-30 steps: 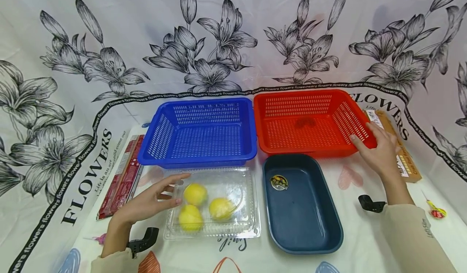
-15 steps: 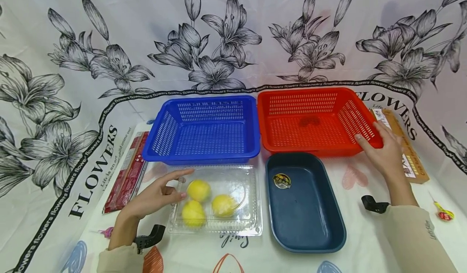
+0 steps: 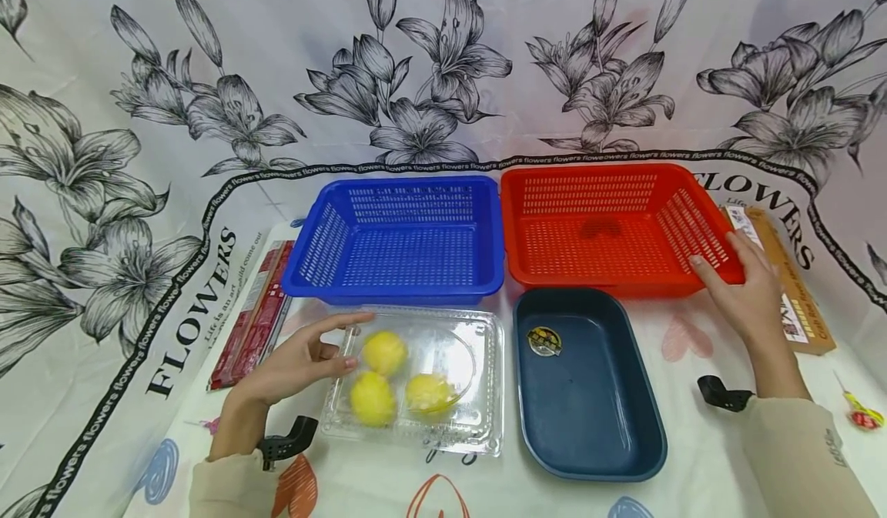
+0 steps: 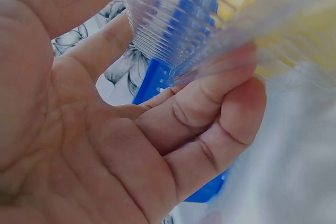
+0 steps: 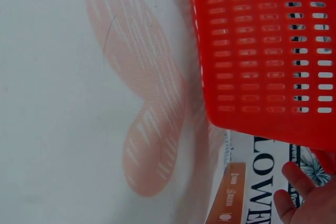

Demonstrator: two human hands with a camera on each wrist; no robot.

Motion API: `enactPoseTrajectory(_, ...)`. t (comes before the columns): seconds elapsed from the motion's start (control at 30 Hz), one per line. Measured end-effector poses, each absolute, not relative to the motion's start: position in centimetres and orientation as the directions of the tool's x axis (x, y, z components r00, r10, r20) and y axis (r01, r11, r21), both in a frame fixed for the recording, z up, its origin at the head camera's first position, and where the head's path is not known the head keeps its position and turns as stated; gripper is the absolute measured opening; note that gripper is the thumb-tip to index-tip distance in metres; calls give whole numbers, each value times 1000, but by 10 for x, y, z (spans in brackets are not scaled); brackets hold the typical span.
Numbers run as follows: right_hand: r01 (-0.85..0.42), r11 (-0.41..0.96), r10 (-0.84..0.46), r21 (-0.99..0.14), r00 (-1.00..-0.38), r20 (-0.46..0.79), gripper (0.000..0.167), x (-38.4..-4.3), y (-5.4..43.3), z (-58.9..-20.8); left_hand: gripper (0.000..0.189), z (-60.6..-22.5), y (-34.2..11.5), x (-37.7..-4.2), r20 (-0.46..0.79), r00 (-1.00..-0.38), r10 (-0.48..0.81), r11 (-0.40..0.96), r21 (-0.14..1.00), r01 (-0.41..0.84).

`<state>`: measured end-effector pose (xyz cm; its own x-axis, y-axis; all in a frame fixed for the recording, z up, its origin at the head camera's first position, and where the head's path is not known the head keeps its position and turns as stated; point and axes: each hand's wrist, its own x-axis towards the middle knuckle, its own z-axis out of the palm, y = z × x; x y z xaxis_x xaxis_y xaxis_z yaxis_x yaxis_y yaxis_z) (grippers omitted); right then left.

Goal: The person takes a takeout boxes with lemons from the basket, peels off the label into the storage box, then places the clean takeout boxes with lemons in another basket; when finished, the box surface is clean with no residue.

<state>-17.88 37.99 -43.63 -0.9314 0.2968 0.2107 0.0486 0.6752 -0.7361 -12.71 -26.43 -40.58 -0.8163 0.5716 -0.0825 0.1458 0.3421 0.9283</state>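
Left hand (image 3: 294, 364): thumb and fingers pinching left edge of clear container (image 3: 478, 395), three yellow items (image 3: 384, 352) inside; container on desk (image 3: 374, 472), on side of blue basket (image 3: 395, 293) away from desk's back edge. Right hand (image 3: 751, 299): gripping near right corner of red basket (image 3: 603, 281). Both baskets side by side along back edge. Dark blue tray (image 3: 589, 402) right of container. Red packets (image 3: 249, 318) by desk's left edge; cardboard box (image 3: 797, 295) by right edge.
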Motion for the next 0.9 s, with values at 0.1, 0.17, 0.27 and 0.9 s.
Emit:
enactPoseTrajectory(0.1,48,675,299,-737,-930,213,77,-179,381,-436,63,-398,-263,-126,-67,-804,590,320,934,157)
enactPoseTrajectory(0.17,56,674,302,-737,-931,205,77,-179,381,-436,64,-391,-262,-126,-56,-791,609,304,938,168)
enactPoseTrajectory(0.27,71,671,307,-738,-933,189,78,-179,381,-436,63,-380,-259,-125,-30,-767,640,285,937,201)
enactPoseTrajectory(0.9,29,632,314,-774,-923,222,76,-179,379,-434,65,-317,-201,-163,20,-822,569,314,919,240)
